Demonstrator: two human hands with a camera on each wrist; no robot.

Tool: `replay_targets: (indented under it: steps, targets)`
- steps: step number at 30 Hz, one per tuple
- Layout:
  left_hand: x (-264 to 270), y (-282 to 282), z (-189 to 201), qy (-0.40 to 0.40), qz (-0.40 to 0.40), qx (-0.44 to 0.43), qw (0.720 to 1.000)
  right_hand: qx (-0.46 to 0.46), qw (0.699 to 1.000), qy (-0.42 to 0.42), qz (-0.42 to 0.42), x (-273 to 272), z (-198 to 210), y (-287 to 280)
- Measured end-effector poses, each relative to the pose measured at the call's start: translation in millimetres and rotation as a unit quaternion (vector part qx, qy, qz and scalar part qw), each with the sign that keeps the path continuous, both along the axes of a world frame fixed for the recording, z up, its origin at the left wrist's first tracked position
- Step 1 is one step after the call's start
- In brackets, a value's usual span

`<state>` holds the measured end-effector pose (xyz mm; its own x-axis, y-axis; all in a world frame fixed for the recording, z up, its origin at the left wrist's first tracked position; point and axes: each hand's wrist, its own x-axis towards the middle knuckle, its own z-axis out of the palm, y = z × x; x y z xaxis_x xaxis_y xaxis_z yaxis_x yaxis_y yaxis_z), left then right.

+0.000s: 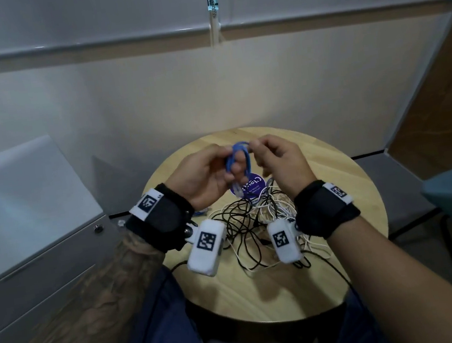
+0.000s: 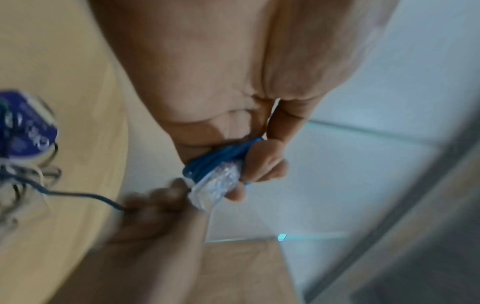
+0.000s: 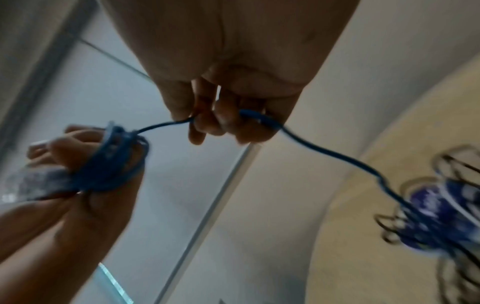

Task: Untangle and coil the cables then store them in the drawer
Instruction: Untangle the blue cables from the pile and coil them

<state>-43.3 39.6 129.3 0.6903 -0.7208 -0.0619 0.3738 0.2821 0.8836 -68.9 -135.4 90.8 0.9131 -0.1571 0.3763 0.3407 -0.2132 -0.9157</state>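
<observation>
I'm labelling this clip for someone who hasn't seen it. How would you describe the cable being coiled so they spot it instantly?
Find the round wooden table in the middle of the head view, then the two hands raised above it. The left hand grips a small bundle of loops, the blue cable, and the right hand pinches its free strand. It is the only blue one being held; the tangled black and white cables lie on the table.
</observation>
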Motion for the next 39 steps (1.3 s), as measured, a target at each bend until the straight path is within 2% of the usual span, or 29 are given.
replay_targets:
  steps: [2,5,8,10,12,16,20,23,25,26,28,30,31,34,36,39]
  targets:
    - [4.5,5.1,4.5,0.068,0.011,-0.095,0.993,0.036,0.997,0.049,0.041,-0.9,-17.9,1.3]
    - [11.4,7.3,3.5,0.116,0.064,-0.179,0.975,-0.002,0.993,0.088,0.083,-4.0,-37.2,3.2]
    - [20.2,3.6,0.7,0.085,0.13,-0.24,0.958,-0.061,0.984,0.124,0.11,-6.0,-53.3,3.7]
    - [28.7,1.5,-5.0,0.035,0.19,-0.232,0.953,-0.075,0.978,0.16,0.108,-9.2,-62.7,4.5]
    - [38.2,0.5,-16.3,0.01,0.247,-0.202,0.948,-0.077,0.979,0.169,0.083,-12.3,-68.3,7.1]
    - [48.1,-2.5,-42.0,-0.031,0.343,-0.105,0.933,-0.153,0.982,0.111,0.032,-14.3,-57.7,6.8]
    - [45.7,-7.4,-57.7,-0.161,0.387,0.036,0.907,-0.235,0.969,0.072,0.025,-14.1,-42.7,7.9]
    - [38.1,-12.5,-58.8,-0.253,0.37,0.121,0.885,-0.305,0.951,0.05,0.03,-13.6,-37.5,7.7]
    - [35.4,-14.3,-60.6,-0.311,0.325,0.178,0.875,-0.32,0.947,0.016,0.03,-13.1,-30.0,7.9]
    - [34.8,-13.8,-62.2,-0.344,0.295,0.219,0.864,-0.31,0.95,-0.004,0.028,-12.2,-26.1,7.5]
    - [32.4,-12.2,-63.9,-0.409,0.232,0.283,0.836,-0.223,0.974,-0.024,0.032,-9.0,-15.0,6.3]
    - [25.1,-13.0,-60.0,-0.401,0.18,0.276,0.855,-0.113,0.992,-0.017,0.045,-4.1,-4.4,3.5]
    - [22.5,-13.7,-56.9,-0.393,0.163,0.265,0.865,-0.086,0.995,-0.017,0.043,-1.4,-1.0,1.6]
    - [19.1,-15.0,-46.2,-0.383,0.136,0.267,0.874,-0.066,0.997,-0.026,0.004,9.0,3.2,-7.7]
    - [19.7,-13.5,-38.7,-0.325,0.146,0.237,0.904,-0.03,0.999,-0.02,-0.017,14.3,3.7,-12.9]
    - [23.3,-11.1,-27.0,-0.193,0.168,0.146,0.956,-0.021,1.0,0.018,0.005,14.7,-8.8,-14.4]
